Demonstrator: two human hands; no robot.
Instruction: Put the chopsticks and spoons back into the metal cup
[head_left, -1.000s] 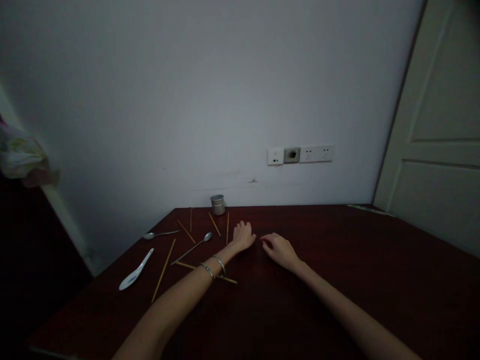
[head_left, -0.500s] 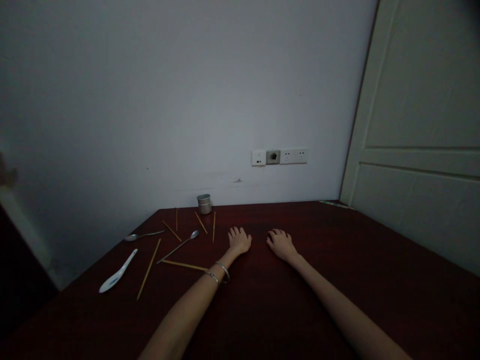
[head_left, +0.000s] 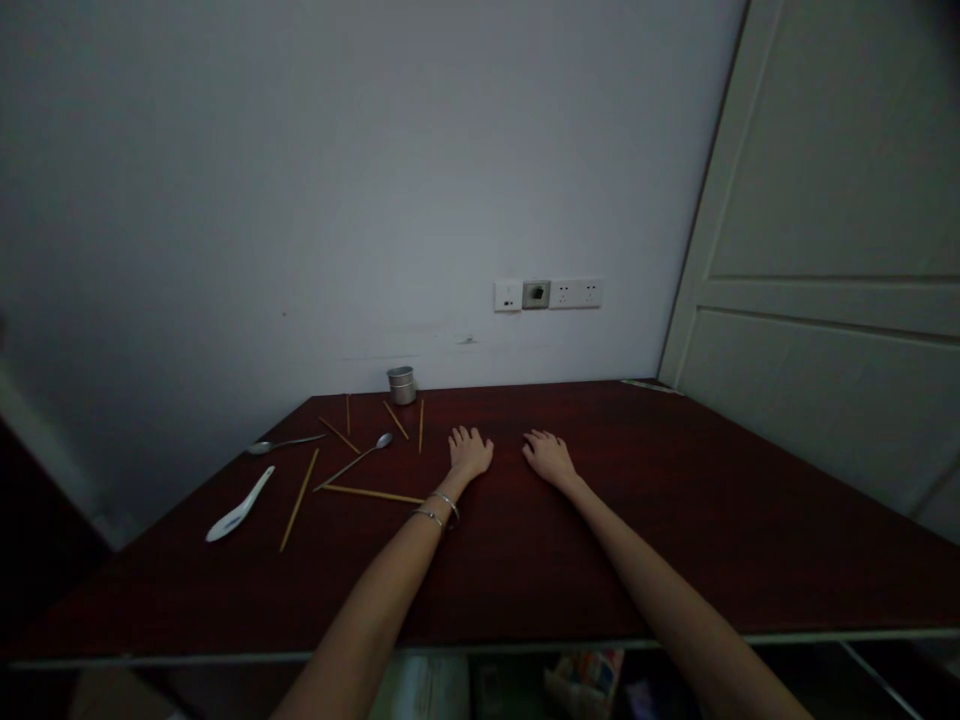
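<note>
My left hand (head_left: 470, 453) lies palm down on the dark red table (head_left: 525, 570), fingers spread, holding nothing. Two bracelets circle that wrist, and a long chopstick (head_left: 371, 493) runs partly behind it. To the right, my right hand (head_left: 549, 457) also rests on the tabletop, fingers stretched out and holding nothing. Left of my hands lie a long-handled metal spoon (head_left: 384, 440), a second metal spoon (head_left: 261, 448), a white soup spoon (head_left: 238, 513) and another chopstick (head_left: 299, 500). Several shorter-looking sticks (head_left: 421, 426) are scattered near a metal cup (head_left: 402, 386), which stands upright.
A pale wall with a row of sockets (head_left: 547, 294) rises behind the table. On the right stands a white panelled door (head_left: 825, 300). The table's front edge (head_left: 525, 645) shows below, with items stored beneath it, among them a colourful package (head_left: 592, 675).
My hands have moved apart and flattened on the table; the right hand's curled fingers have straightened. The view has shifted right and tilted down, bringing the front edge into sight.
</note>
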